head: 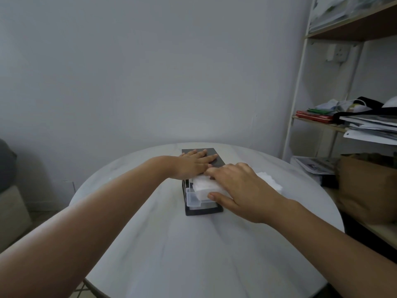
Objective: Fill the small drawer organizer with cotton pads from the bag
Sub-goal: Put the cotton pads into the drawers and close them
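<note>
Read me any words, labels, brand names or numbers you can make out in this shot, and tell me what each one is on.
No text here is readable.
Black rectangular organizer case, clear plastic drawer, white cotton pads: no print visible.
Stacked papers on the wooden shelf: dark marks, too blurred to read.
Printed sheet on the lower shelf: too blurred.
Red flat book: no legible lettering.
Brown paper bag: plain.

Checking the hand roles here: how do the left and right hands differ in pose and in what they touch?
The left hand lies flat, fingers straight, on the black case; the right hand is curved over the white pads in the clear drawer. The left is farther away, the right nearer. Both are bare, palms down.
</note>
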